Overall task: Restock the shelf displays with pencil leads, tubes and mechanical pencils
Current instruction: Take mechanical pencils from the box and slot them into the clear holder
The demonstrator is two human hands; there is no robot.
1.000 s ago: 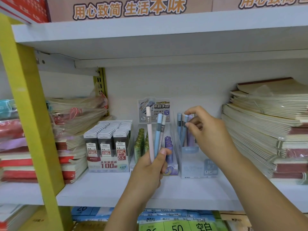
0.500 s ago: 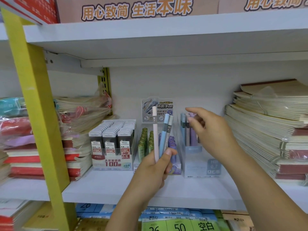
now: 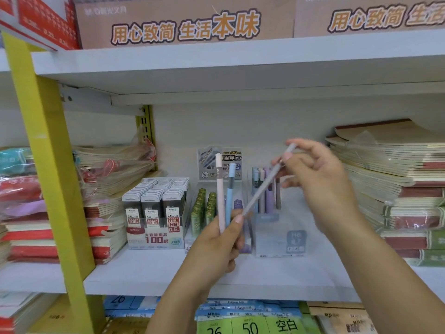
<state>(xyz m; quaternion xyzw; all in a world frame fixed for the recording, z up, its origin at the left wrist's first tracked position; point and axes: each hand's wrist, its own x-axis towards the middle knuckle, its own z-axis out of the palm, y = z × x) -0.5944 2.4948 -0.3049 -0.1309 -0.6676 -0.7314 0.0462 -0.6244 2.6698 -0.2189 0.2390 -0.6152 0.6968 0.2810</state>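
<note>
While the grey pencil (image 3: 262, 189) is in the air, note where it sits: tilted, with its upper end pinched between the thumb and fingers (image 3: 303, 144) of your right hand (image 3: 322, 179). Its lower tip is down by the thumb of your left hand (image 3: 216, 249) — blurred, so you cannot tell whether tip and thumb touch. The left hand is curled round a pink pencil (image 3: 219, 189) and a blue pencil (image 3: 230, 189), both upright and gripped at their lower ends. The right hand's other fingers are loosely spread and hold nothing else.

Handling, judged: a slim plastic barrel — light, stiff, smooth. It should not bend or crush under a pinch. Held at one end, though, a smooth barrel can swing or roll in the grip. The tip, and any lead in it, is probably the fragile part. Take hold a little further down the barrel for steadiness, and keep pressure off the tip.

Likely target: the clear holder (image 3: 281, 239) on the shelf (image 3: 149, 273), just right of the left hand, where other pencils (image 3: 267, 201) stand upright toward the back. The holder looks light and thin-walled, so a knock could shift it. Lower the grey pencil upright into a gap beside those standing. Let go only once it rests on the bottom.

Pink and blue are not yet placed. Two smooth barrels in one fist may slide against each other, so grip firm, not hard.
</note>
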